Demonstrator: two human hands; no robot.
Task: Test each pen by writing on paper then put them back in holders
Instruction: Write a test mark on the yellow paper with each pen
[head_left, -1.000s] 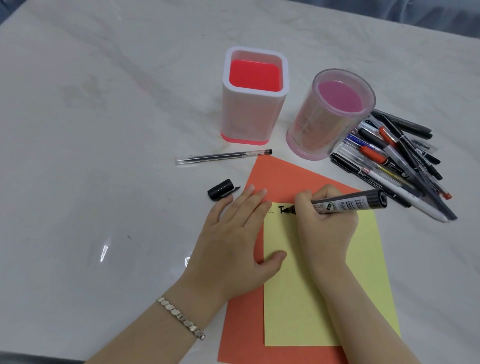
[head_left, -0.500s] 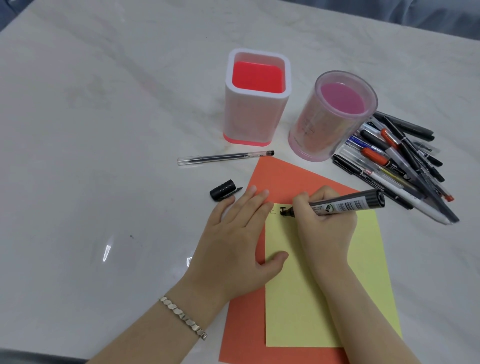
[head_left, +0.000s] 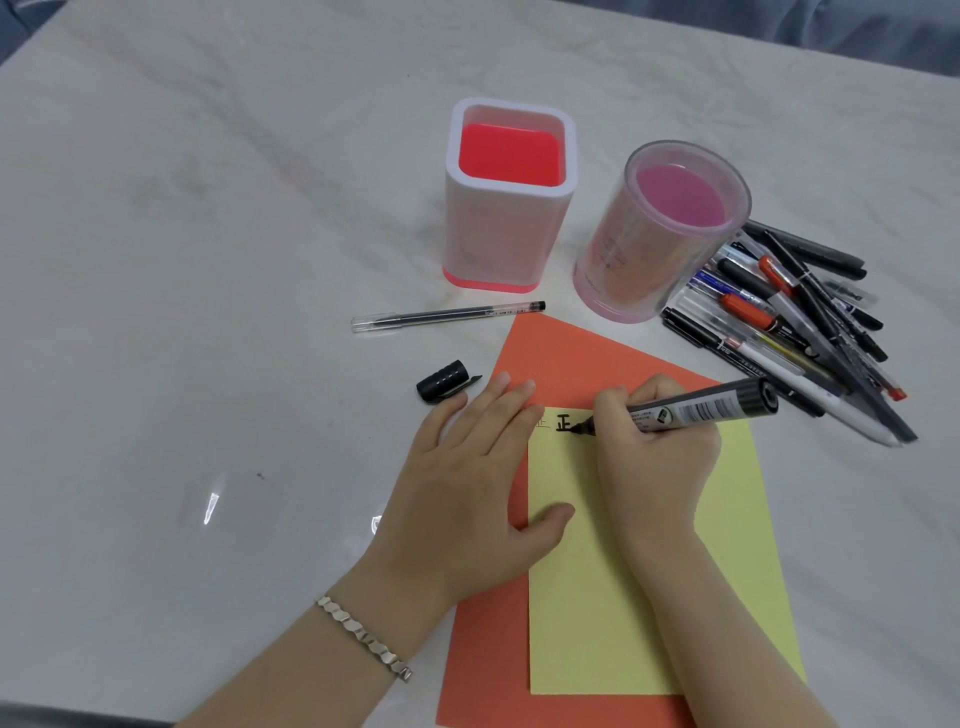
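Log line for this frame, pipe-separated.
step: testing marker | right hand: grips marker, tip on yellow paper | left hand: flat on orange paper | cap: off, on table | square holder, round holder: no pens

A glossy white marble table (head_left: 208, 260), a silver link bracelet (head_left: 363, 636), grey-blue fabric (head_left: 857, 31) beyond the far edge

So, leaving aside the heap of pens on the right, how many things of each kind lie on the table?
Holders: 2 (square holder, round holder)
Paper sheets: 2 (orange sheet, yellow sheet)
Pens: 2 (black marker in the right hand, clear pen)
Loose caps: 1 (black cap)
Total: 7
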